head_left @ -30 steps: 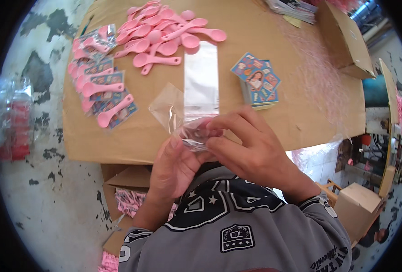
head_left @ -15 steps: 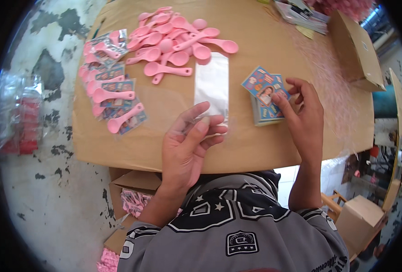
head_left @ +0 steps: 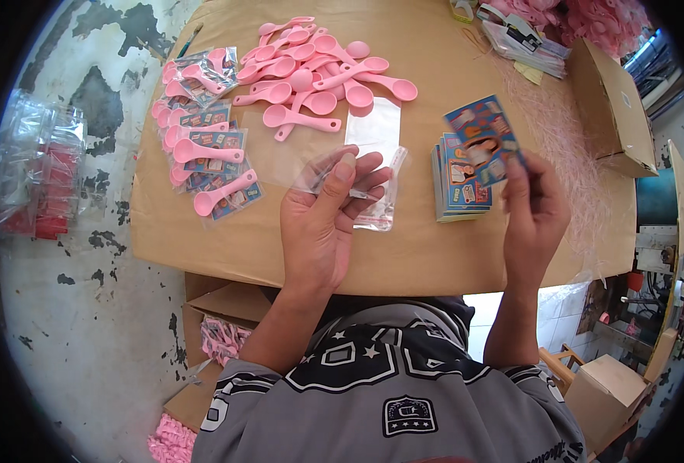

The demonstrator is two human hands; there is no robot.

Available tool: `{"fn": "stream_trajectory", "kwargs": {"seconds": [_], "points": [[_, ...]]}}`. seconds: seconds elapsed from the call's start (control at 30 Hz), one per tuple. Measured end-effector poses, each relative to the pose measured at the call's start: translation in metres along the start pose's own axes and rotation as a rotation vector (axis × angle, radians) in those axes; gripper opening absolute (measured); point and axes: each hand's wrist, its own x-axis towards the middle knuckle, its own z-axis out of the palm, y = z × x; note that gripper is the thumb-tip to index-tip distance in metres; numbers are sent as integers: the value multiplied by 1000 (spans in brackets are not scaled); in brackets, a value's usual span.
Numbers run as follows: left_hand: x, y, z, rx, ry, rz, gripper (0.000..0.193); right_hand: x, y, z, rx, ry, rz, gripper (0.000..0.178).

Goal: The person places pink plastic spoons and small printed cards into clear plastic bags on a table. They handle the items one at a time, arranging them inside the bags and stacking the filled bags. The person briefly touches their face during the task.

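Note:
My right hand [head_left: 539, 201] pinches a blue printed card [head_left: 477, 135] between thumb and fingers, tilted just above the card stack [head_left: 462, 193]. In my left hand [head_left: 323, 216], thumb against fingers, is a clear plastic bag [head_left: 305, 171] whose outline is hard to make out. Beside that hand lies a stack of clear bags [head_left: 374, 127] with a white surface showing through. Beyond is a heap of pink measuring spoons [head_left: 299, 122]. To the left, several pink spoons [head_left: 207, 151] lie in an overlapping row with blue cards and clear bags.
The brown-covered table [head_left: 427, 258] has an open cardboard box [head_left: 608, 108] at its right edge. Pale pink shreds [head_left: 562, 147] are scattered near it. Packets [head_left: 523, 46] lie at the far right. Below the table's left front stands a carton with pink packets [head_left: 222, 338].
My right hand has lifted the top card off the stack and moved slightly right. My left hand stays near the bag stack, with the clear bag now showing more plainly.

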Motion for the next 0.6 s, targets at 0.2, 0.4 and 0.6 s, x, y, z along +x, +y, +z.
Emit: {"fn": "stream_trajectory", "kwargs": {"seconds": [0.2, 0.4, 0.6], "points": [[-3, -1, 6, -15, -24, 52, 32, -27, -18, 10, 288, -292, 270, 19], [-5, -5, 3, -28, -78, 19, 34, -34, -20, 25, 334, -281, 321, 17], [-2, -9, 8, -35, -62, 37, 34, -30, -23, 19, 229, -430, 332, 21]]}}
